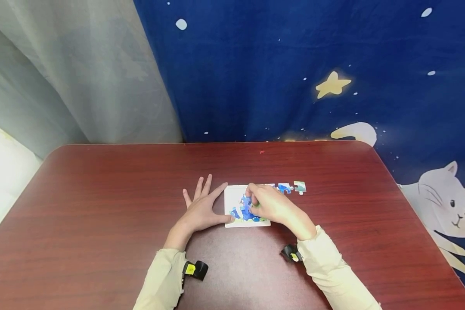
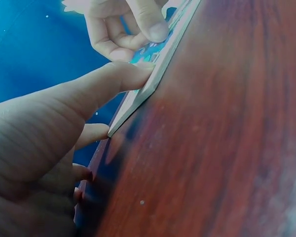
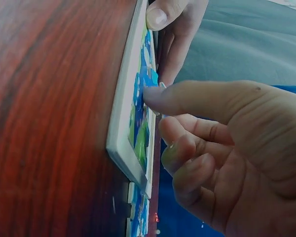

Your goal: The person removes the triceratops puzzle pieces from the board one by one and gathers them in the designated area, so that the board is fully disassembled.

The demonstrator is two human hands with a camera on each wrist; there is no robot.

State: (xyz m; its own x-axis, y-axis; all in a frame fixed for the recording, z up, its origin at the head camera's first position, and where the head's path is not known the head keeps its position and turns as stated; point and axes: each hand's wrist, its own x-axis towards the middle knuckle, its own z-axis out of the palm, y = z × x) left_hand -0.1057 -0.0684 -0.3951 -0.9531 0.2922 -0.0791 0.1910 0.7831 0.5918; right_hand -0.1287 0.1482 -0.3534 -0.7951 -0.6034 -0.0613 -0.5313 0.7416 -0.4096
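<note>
A jigsaw puzzle in a white tray (image 1: pixel 233 192) lies on the table, with blue pieces (image 1: pixel 246 211) set in its lower and middle part. My left hand (image 1: pixel 200 211) is spread at the tray's left side. Its thumb (image 2: pixel 133 74) rests on the near rim and the index fingertip touches the far left corner. Over the tray, my right hand (image 1: pixel 276 204) has its fingers bent and pinches a blue puzzle piece (image 3: pixel 150 77) between thumb and fingers, close over the laid pieces. The hand partly hides the piece and the tray's right side.
Loose puzzle pieces lie just beyond the tray to the right: a blue one (image 1: pixel 284 188) and a pale green one (image 1: pixel 300 187). A tiny red scrap (image 1: pixel 261 151) sits near the far edge of the brown table (image 1: pixel 120 193). Curtains hang behind it.
</note>
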